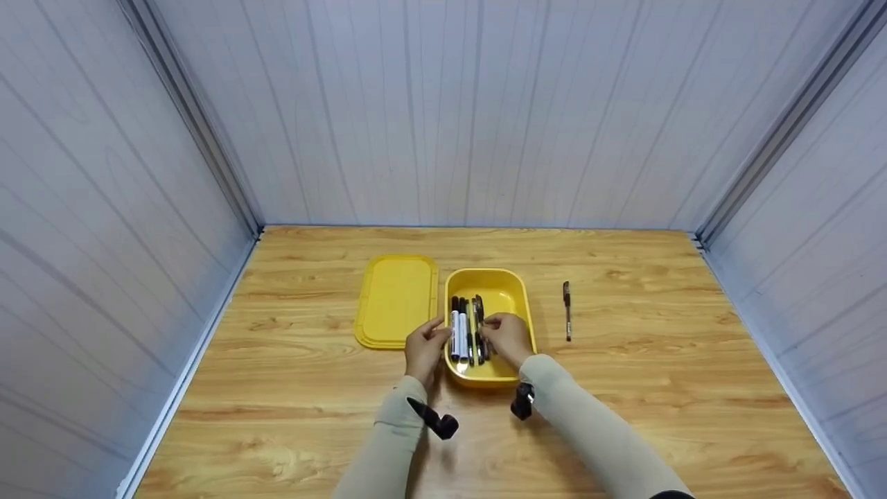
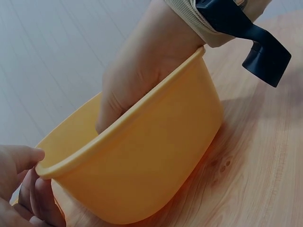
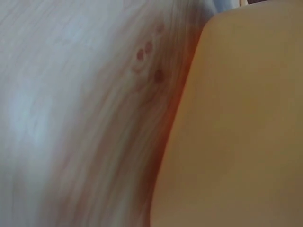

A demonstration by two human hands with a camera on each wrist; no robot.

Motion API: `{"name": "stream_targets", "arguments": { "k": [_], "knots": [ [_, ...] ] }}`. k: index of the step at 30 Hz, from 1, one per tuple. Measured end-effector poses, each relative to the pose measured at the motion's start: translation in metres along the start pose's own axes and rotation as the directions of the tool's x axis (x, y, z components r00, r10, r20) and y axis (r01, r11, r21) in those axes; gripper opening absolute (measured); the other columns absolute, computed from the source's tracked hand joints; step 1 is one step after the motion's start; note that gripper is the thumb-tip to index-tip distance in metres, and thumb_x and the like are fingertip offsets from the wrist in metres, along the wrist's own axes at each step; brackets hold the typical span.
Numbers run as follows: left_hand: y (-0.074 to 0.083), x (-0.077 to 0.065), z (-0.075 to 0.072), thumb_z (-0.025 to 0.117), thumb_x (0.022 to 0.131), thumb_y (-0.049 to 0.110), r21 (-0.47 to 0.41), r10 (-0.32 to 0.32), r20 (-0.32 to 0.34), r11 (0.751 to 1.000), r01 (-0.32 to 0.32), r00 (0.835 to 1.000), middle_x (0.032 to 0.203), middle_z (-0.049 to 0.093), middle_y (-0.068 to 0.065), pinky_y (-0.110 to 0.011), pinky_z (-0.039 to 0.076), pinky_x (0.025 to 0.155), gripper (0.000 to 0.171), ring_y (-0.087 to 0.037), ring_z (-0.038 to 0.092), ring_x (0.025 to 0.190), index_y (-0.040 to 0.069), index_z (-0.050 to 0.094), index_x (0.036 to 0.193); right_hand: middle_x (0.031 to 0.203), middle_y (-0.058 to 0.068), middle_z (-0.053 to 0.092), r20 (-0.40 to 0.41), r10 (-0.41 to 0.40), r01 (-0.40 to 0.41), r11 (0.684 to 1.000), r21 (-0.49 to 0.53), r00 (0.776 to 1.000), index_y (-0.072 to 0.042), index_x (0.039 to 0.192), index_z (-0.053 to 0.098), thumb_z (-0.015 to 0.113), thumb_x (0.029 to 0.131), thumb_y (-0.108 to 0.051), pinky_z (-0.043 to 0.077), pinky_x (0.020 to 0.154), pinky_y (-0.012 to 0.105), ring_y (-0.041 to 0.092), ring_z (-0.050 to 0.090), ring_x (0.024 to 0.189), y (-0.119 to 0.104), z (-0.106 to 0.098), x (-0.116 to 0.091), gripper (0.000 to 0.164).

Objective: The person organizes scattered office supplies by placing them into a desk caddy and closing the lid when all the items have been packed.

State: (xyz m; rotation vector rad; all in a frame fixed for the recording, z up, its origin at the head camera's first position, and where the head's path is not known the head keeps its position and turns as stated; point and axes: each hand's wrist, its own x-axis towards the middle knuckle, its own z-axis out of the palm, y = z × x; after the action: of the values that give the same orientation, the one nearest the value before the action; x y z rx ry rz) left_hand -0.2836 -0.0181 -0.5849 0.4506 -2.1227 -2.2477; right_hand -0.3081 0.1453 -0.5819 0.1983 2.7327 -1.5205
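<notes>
A yellow plastic box point(image 1: 485, 382) stands on the table with several pens in it. Two white markers point(image 1: 462, 336) with black caps lie along its left side, with slim dark pens point(image 1: 478, 305) to their right. My left hand point(image 1: 423, 352) grips the box's left rim; in the left wrist view the thumb is over the rim and the fingers point(image 2: 45, 196) are outside. Reaching into the box, my right hand point(image 1: 508, 338) pinches a dark pen at the right of the row. The box wall point(image 3: 236, 123) hides that hand's fingers in the right wrist view.
A flat yellow lid point(image 1: 398, 298) lies left of the box. One black-capped pen point(image 1: 567, 312) rests on the wooden table point(image 1: 658, 360) to the right. Pale panel walls point(image 1: 471, 125) enclose the back and both sides.
</notes>
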Motion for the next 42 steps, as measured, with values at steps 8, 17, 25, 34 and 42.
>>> {"name": "stream_targets", "arguments": {
  "k": [8,17,25,34,42],
  "knots": [
    [0.002,-0.001,0.000,0.068,0.088,0.005,0.015,-0.019,0.000,1.000,0.019,1.000,0.098,0.072,-0.016,-0.021,0.050,0.069,0.038,-0.015,0.065,0.084,0.000,0.065,0.126,0.087,0.010,0.066,-0.007,-0.014,0.015,0.997,0.072,1.000,0.004,0.110,0.070,0.067,0.090,-0.009,0.055,0.058,0.030,0.038,0.067,0.077,-0.016,-0.018,0.006,0.025],
    [0.001,-0.003,0.001,0.068,0.088,0.007,0.033,-0.019,0.011,0.999,0.019,1.000,0.098,0.072,-0.014,-0.023,0.050,0.071,0.038,-0.014,0.064,0.085,0.000,0.065,0.126,0.099,0.015,0.070,-0.192,-0.071,0.071,0.997,-0.007,0.979,0.001,0.115,0.069,0.068,0.092,-0.016,0.054,0.076,0.035,0.026,0.064,0.089,-0.016,-0.073,0.033,0.028],
    [0.002,-0.003,0.004,0.068,0.089,0.008,0.035,-0.032,0.011,0.999,0.031,0.999,0.100,0.072,-0.015,-0.024,0.050,0.073,0.038,-0.015,0.064,0.087,0.001,0.065,0.126,0.109,0.019,0.064,-0.275,0.120,-0.118,0.993,0.025,0.954,0.000,0.126,0.062,0.064,0.093,-0.019,0.051,0.084,0.043,0.032,0.061,0.095,0.033,-0.113,0.037,0.038],
    [-0.001,-0.005,0.001,0.068,0.089,0.006,0.024,-0.030,0.018,0.999,0.030,0.999,0.100,0.071,-0.015,-0.022,0.050,0.071,0.038,-0.017,0.064,0.087,0.001,0.065,0.127,0.130,0.028,0.055,-0.229,0.176,-0.207,0.971,-0.121,0.957,0.005,0.135,0.053,0.061,0.091,-0.016,0.044,0.099,0.051,0.041,0.051,0.119,0.072,-0.115,0.030,0.049],
    [-0.004,-0.005,0.000,0.069,0.087,0.006,0.036,-0.021,0.002,0.999,0.021,1.000,0.095,0.071,-0.011,-0.023,0.051,0.074,0.038,-0.015,0.062,0.085,0.002,0.066,0.125,0.134,0.026,0.057,-0.191,0.195,-0.222,0.966,-0.135,0.962,0.006,0.135,0.054,0.061,0.091,-0.014,0.048,0.097,0.050,0.040,0.056,0.119,0.079,-0.117,0.031,0.048]
  ]
}}
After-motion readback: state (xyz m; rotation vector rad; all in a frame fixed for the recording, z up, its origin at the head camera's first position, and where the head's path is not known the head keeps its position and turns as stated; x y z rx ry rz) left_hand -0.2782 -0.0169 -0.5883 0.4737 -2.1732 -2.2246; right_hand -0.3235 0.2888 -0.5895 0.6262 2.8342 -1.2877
